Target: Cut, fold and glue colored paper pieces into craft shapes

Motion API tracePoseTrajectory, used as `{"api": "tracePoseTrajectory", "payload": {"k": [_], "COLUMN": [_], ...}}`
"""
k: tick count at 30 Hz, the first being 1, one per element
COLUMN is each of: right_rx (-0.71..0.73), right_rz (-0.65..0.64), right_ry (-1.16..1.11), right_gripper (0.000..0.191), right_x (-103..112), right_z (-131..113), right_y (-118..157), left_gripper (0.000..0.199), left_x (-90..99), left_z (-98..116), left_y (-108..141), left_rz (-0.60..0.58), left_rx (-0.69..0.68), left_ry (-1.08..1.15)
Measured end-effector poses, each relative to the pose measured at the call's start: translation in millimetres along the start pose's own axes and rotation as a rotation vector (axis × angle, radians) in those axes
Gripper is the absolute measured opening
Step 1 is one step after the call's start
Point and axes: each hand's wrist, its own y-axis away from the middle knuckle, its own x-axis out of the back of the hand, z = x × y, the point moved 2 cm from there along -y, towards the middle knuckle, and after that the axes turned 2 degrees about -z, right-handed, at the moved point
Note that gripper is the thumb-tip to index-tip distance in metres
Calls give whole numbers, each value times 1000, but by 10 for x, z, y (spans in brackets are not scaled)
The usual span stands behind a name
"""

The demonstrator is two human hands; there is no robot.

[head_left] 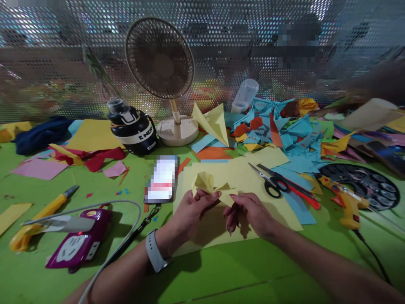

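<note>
Between my two hands is a small piece of folded yellow paper (205, 182), raised over the table. My left hand (193, 211) pinches its left part between thumb and fingers. At the right end, my right hand (253, 213) grips a corner with thumb and forefinger while its other fingers curl below. Large pale yellow sheets (218, 236) lie flat beneath both hands. On those sheets, to the upper right, rest black-handled scissors (272, 185) and a red and black cutter (303, 196).
A phone (162, 179) lies left of the sheets. Behind stand a fan (161, 59) and a dark jug (134, 131). Blue folded papers (294, 131) pile up at the back right. Yellow glue guns (351, 202) (28, 236) lie at both sides, and a cable (139, 211) crosses my left forearm.
</note>
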Motion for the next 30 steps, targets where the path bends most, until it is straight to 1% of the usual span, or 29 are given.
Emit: {"api": "tracePoseTrajectory", "payload": {"k": [2,6,9,11,14,17,20,25,28,30], "right_rx": [35,123,145,154,183,196,169,101,50,59], "right_rz": [30,129,159,168,177,146,99,68,23,1], "right_ry": [46,210,290,326,380,411,362,258,256,252], "right_gripper": [53,40,40,41,43,44,43,42,38,37], "right_x": [30,83,80,68,51,37,21,9,35,66], "right_z": [-3,-51,-86,-101,-119,-115,-76,-31,-46,-65], "right_y": [15,32,32,33,36,31,23,35,46,47], "left_gripper": [20,21,22,26,28,26,26,27,29,31], "left_x": [15,17,2,-7,-20,-37,-49,-59,-67,-70], "left_z": [-4,34,72,72,33,-13,-25,-7,-5,0], "left_y": [1,-1,-2,2,16,24,19,13,20,29], "left_rz": [2,21,20,5,-51,-123,-169,-214,-230,-239], "left_rx": [29,63,59,80,143,171,158,115,127,151], "left_ry": [-14,-50,-41,-25,-91,-147,-142,-165,-182,-204]}}
